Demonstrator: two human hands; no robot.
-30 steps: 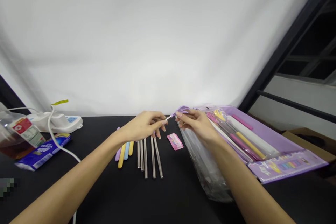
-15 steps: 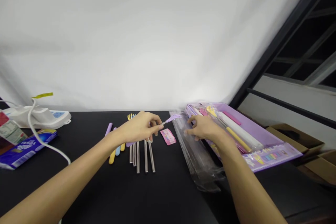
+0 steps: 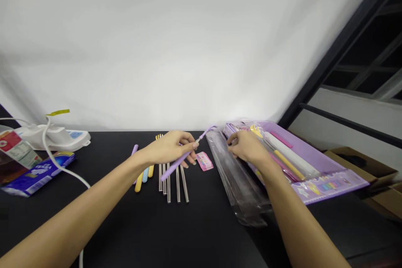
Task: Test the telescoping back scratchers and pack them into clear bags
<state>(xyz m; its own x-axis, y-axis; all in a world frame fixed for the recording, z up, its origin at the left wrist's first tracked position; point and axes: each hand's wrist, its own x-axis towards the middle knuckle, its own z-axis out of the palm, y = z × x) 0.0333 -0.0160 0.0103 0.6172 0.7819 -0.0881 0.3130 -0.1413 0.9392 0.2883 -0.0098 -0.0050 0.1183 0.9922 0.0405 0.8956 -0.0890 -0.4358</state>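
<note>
My left hand (image 3: pixel 176 146) pinches a back scratcher (image 3: pixel 172 169) with a purple handle and a purple claw head. It hangs tilted over the table, handle toward me. Beneath and beside that hand lie several metal rods (image 3: pixel 178 186), some with a yellow claw end (image 3: pixel 159 136) showing behind the hand. Yellow and blue handles (image 3: pixel 145 174) lie left of the rods, partly under my wrist. My right hand (image 3: pixel 245 146) is at the left edge of a purple display box (image 3: pixel 314 155), its fingers curled together. Whatever they hold, if anything, is hidden. Clear plastic sleeves (image 3: pixel 234 180) lie beside it.
A pink packet (image 3: pixel 204 161) lies between my hands. Wrapped back scratchers (image 3: pixel 287 163) fill the box. At left are a white power strip (image 3: pixel 70 140) with a cable, a blue packet (image 3: pixel 40 173) and a carton (image 3: pixel 19 150). Cardboard boxes (image 3: pixel 348 161) stand at right.
The purple back scratcher has turned in my left hand, so its handle now shows in front of the fingers. My right hand's fingers have curled together near the box edge.
</note>
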